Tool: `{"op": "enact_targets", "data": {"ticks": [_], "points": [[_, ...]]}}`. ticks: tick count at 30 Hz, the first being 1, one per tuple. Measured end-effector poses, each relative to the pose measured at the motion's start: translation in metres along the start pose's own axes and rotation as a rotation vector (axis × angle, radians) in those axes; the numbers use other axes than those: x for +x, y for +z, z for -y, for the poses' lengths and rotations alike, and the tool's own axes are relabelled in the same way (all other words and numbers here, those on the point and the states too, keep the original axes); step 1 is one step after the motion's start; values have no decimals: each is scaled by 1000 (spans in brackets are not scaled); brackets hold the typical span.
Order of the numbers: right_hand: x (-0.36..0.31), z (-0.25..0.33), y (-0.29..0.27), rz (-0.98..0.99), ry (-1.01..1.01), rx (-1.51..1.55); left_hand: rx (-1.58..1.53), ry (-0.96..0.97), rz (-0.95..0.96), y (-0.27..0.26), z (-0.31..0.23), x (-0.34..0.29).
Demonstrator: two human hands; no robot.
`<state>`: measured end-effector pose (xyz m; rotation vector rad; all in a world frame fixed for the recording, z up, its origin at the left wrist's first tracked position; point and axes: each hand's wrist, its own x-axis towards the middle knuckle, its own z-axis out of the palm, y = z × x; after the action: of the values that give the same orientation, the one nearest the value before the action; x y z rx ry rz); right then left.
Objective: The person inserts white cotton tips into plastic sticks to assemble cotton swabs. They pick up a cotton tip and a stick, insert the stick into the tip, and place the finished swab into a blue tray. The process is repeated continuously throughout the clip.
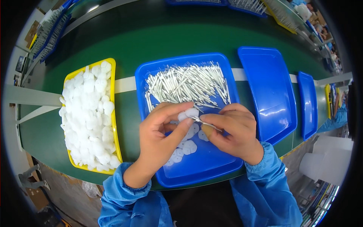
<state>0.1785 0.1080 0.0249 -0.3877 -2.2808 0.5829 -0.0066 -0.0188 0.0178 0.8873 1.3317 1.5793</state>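
Pinching a white disc (192, 112) over the blue tray (204, 166), the left hand (160, 126) has thumb and fingers closed at the rim, seemingly keeping its face clear, while the right hand (234, 130) grips a rod (200, 121) between tight fingertips, spare rods (185, 81) beyond, probably for easy reach.

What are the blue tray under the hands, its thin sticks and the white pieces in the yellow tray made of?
Blue tray: most likely moulded plastic, smooth and slightly shiny, with rounded corners and even colour.
Thin sticks: perhaps metal with a matte white coating; their ends look silvery grey.
White pieces: possibly soft plastic or silicone, milky and matte; which one, I can't tell.
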Motion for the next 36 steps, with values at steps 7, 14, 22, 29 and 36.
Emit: {"op": "enact_targets", "data": {"ticks": [7, 14, 22, 29, 36], "points": [[-1, 0, -2, 30, 79, 36, 25, 42, -55, -3, 2, 3], [-2, 1, -6, 49, 141, 55, 199, 146, -26, -6, 4, 5], [-2, 7, -5, 20, -8, -128, 331, 212, -46, -1, 2, 4], [-5, 8, -2, -3, -15, -125, 391, 266, -25, -8, 4, 4], [-5, 6, -2, 20, -17, -119, 386, 258, -14, -7, 6, 3]]}}
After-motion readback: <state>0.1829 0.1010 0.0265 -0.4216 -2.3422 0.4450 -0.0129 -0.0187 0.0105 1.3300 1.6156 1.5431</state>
